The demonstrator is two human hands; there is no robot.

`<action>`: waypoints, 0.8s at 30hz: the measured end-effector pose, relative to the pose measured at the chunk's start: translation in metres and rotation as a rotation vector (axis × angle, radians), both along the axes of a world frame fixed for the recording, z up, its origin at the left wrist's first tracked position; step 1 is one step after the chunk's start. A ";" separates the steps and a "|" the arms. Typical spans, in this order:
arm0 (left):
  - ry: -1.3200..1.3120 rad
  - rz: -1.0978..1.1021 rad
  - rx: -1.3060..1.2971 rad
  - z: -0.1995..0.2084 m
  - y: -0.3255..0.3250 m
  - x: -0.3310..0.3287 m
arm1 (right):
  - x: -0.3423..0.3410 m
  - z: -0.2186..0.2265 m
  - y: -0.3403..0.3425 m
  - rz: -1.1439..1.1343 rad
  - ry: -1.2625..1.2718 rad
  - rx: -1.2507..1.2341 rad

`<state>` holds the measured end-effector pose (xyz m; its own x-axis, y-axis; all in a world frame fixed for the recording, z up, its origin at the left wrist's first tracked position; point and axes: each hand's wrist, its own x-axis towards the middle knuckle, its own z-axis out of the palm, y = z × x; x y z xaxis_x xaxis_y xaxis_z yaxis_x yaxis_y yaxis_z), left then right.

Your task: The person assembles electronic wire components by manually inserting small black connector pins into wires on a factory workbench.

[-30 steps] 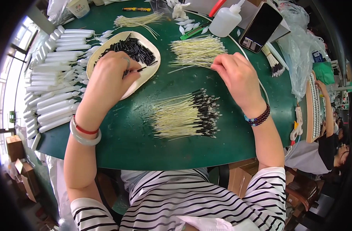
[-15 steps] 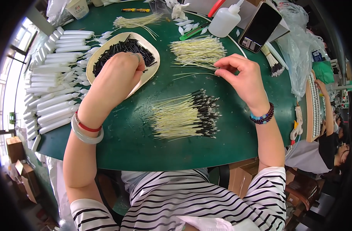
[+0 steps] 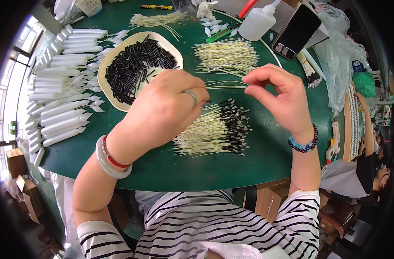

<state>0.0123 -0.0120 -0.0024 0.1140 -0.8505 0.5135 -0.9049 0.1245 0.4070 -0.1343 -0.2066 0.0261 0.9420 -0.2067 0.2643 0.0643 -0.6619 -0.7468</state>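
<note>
Pale yellow thin wires (image 3: pixel 227 87) are pinched between the thumb and forefinger of my right hand (image 3: pixel 283 97). Their far ends reach the fingertips of my left hand (image 3: pixel 169 105), which is closed, with a tiny black end of a tube (image 3: pixel 209 101) showing below its fingers. Behind my left hand stands a cream bowl (image 3: pixel 103 82) of short black tubes (image 3: pixel 138 56). A bundle of wires with black sleeves (image 3: pixel 233 127) lies on the table near my left hand, partly covered by it. Beyond my right hand rests a pile of plain wires (image 3: pixel 225 56).
White candle-shaped sticks (image 3: pixel 61 112) with flame-like tips crowd the left side. At the back are a white squeeze bottle (image 3: pixel 257 23), a green cutter (image 3: pixel 222 33), a yellow marker (image 3: pixel 156 7) and a leaning phone (image 3: pixel 296 31). A person's arm (image 3: pixel 364 116) shows at far right.
My left hand has come out of the bowl and moved right, up to the wires' far ends. My right hand keeps its pinch, with its place nearly the same.
</note>
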 end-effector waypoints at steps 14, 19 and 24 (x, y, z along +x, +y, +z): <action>0.786 0.139 0.205 0.014 0.013 -0.010 | 0.004 -0.012 0.028 0.060 -0.234 -0.368; 0.708 0.052 0.074 0.012 0.011 -0.010 | 0.003 -0.010 0.027 0.066 -0.226 -0.309; 0.684 0.014 0.051 0.011 0.011 -0.009 | 0.005 -0.005 0.029 0.070 -0.178 -0.257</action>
<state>0.0029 -0.0007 0.0089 0.4092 -0.8679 0.2818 -0.4440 0.0804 0.8924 -0.1297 -0.1779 0.0209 0.8857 -0.0484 0.4617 0.2309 -0.8169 -0.5286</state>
